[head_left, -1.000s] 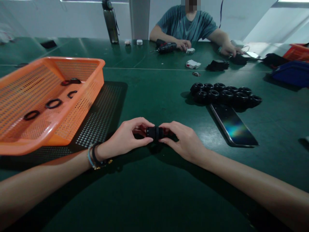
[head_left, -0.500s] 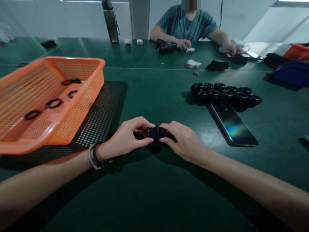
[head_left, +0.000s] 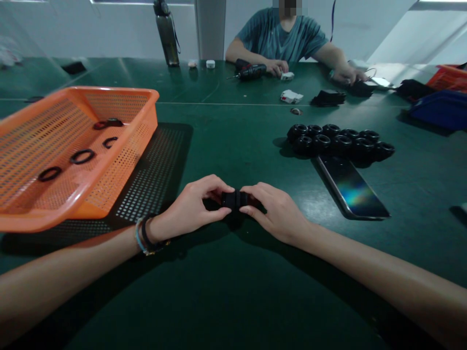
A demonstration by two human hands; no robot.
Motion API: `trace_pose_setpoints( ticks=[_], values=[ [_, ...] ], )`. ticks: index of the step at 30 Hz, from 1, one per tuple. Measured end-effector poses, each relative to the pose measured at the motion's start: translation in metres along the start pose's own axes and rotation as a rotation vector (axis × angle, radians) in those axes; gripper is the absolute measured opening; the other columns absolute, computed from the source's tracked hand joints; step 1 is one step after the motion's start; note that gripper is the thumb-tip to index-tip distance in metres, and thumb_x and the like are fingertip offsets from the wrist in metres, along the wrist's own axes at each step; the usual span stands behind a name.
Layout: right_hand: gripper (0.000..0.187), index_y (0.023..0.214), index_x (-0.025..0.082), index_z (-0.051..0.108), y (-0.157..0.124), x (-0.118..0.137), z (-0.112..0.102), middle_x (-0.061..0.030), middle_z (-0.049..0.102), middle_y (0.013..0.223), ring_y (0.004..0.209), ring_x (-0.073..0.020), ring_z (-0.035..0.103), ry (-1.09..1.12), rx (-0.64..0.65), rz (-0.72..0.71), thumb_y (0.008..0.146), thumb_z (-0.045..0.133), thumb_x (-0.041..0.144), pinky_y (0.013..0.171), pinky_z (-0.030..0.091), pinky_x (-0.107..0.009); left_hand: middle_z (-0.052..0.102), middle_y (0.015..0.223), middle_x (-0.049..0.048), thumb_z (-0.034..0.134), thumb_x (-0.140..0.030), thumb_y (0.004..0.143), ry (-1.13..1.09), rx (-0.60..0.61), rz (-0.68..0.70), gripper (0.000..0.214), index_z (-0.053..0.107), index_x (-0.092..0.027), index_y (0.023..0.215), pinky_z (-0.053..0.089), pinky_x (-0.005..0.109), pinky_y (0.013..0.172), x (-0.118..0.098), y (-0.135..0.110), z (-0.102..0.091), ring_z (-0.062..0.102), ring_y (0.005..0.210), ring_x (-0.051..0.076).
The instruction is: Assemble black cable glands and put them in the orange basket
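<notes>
A small black cylindrical fitting [head_left: 236, 199] with a raised band round its middle is held between my two hands over the green table. My left hand [head_left: 197, 200] pinches its left end between thumb and fingers. Closed on the right end are the thumb and fingers of my right hand [head_left: 278, 210]. The hands hide part of both ends. To the right, several glossy black round parts with holes [head_left: 341, 142] stand in two rows. A dark-screened phone [head_left: 352, 187] lies just in front of them.
An orange perforated basket [head_left: 126, 167] stands at left, with several black rings inside. Across the table [head_left: 226, 116], a person's hands [head_left: 279, 67] rest near a power drill [head_left: 251, 71] and white pieces. A dark bottle [head_left: 167, 41] stands behind; a blue bin [head_left: 440, 109] is at far right.
</notes>
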State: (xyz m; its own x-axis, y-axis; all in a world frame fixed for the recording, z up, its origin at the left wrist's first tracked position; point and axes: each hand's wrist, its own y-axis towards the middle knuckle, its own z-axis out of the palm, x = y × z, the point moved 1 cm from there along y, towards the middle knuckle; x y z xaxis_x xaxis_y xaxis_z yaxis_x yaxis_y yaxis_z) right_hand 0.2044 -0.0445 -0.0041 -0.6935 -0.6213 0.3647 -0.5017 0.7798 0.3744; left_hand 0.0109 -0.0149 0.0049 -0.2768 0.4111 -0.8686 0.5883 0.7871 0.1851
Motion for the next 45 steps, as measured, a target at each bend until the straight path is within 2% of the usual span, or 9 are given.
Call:
trace_pose_setpoints(
  ticks=[6,12,20,33,45],
  values=[
    [0.021,0.103,0.015,0.055,-0.0015,0.0007,-0.0007,-0.0091,0.066,0.087,0.076,-0.0205,0.06,0.023,-0.077,-0.034,0.085,0.057,0.026,0.061,0.05,-0.033,0.065,0.089,0.0022,0.066,-0.02,0.072,-0.088,0.011,-0.107,0.024,0.058,-0.015,0.094,0.054,0.026,0.074,-0.0034,0.0016,-0.0002,0.063,0.079,0.014],
    [0.012,0.097,0.014,0.057,-0.0024,0.0024,-0.0015,-0.0099,0.067,0.085,0.077,-0.0207,0.061,-0.014,-0.145,-0.086,0.088,0.054,0.02,0.064,0.05,-0.033,0.068,0.093,0.0048,0.068,-0.022,0.069,-0.146,0.028,-0.162,0.033,0.061,-0.013,0.1,0.055,0.029,0.078,0.0005,0.0021,-0.0011,0.065,0.082,0.016],
    [0.024,0.093,0.009,0.059,-0.0008,0.0035,-0.0022,-0.0115,0.065,0.075,0.068,-0.0208,0.057,-0.18,-0.101,-0.145,0.093,0.045,0.027,0.058,0.047,-0.032,0.066,0.096,0.0053,0.069,-0.022,0.072,-0.096,0.029,-0.102,0.031,0.063,-0.012,0.101,0.054,0.026,0.077,0.0011,0.002,-0.0004,0.064,0.081,0.014],
    [0.041,0.089,0.006,0.06,-0.0002,0.0027,-0.0022,-0.0094,0.06,0.068,0.062,-0.018,0.051,-0.107,-0.097,-0.187,0.096,0.034,0.037,0.055,0.042,-0.028,0.064,0.09,0.0039,0.069,-0.019,0.072,-0.058,0.032,-0.016,0.026,0.061,-0.012,0.096,0.054,0.024,0.073,0.0005,-0.0019,0.0002,0.064,0.079,0.013],
    [0.047,0.086,0.011,0.059,-0.0006,0.0012,-0.002,-0.0089,0.061,0.071,0.063,-0.0171,0.051,-0.024,-0.013,-0.114,0.097,0.029,0.044,0.055,0.042,-0.028,0.063,0.094,0.004,0.067,-0.016,0.074,0.024,0.02,0.101,0.022,0.061,-0.014,0.095,0.055,0.024,0.074,-0.0001,-0.0025,0.0,0.064,0.083,0.014]
  ],
)
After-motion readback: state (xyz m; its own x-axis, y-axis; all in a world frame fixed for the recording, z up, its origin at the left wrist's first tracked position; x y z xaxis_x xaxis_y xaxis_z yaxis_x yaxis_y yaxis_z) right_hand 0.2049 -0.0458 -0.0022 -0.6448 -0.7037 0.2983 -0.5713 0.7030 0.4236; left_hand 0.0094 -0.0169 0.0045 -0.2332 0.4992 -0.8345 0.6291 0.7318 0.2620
